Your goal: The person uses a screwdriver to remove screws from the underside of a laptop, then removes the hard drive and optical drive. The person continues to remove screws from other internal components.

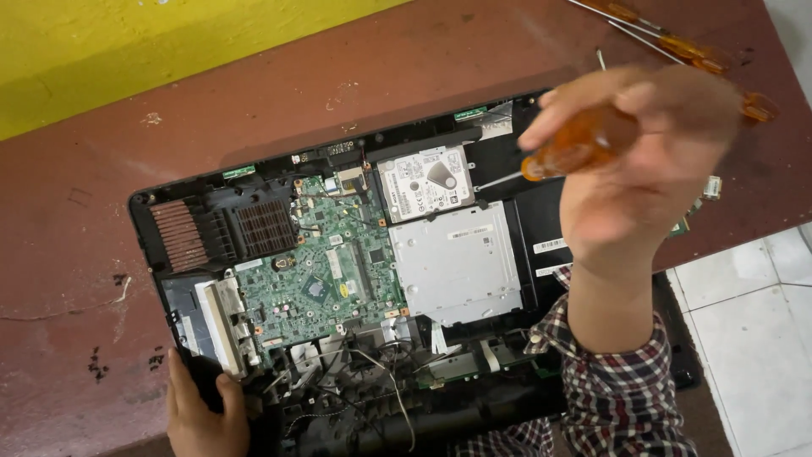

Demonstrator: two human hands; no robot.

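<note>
On a worn reddish-brown table [76, 254] against a yellow wall, an opened laptop [169, 211] is laid out with its green motherboard [326, 267] and hard drive [423, 182] exposed; an amber-handled screwdriver [575, 145] is gripped in the closed fingers of the right hand [643, 161], its tip held beside the drive, while the laptop's near-left corner is clasped by the left hand [201, 410]

A worn, reddish-brown counter [101, 254] with scuffs and chipped spots carries an opened black laptop chassis [507, 228], its green circuit board and silver drives exposed. Near the far right corner lie several amber-handled screwdrivers [685, 49]. Beside the counter shows a white tiled floor [753, 338].
</note>
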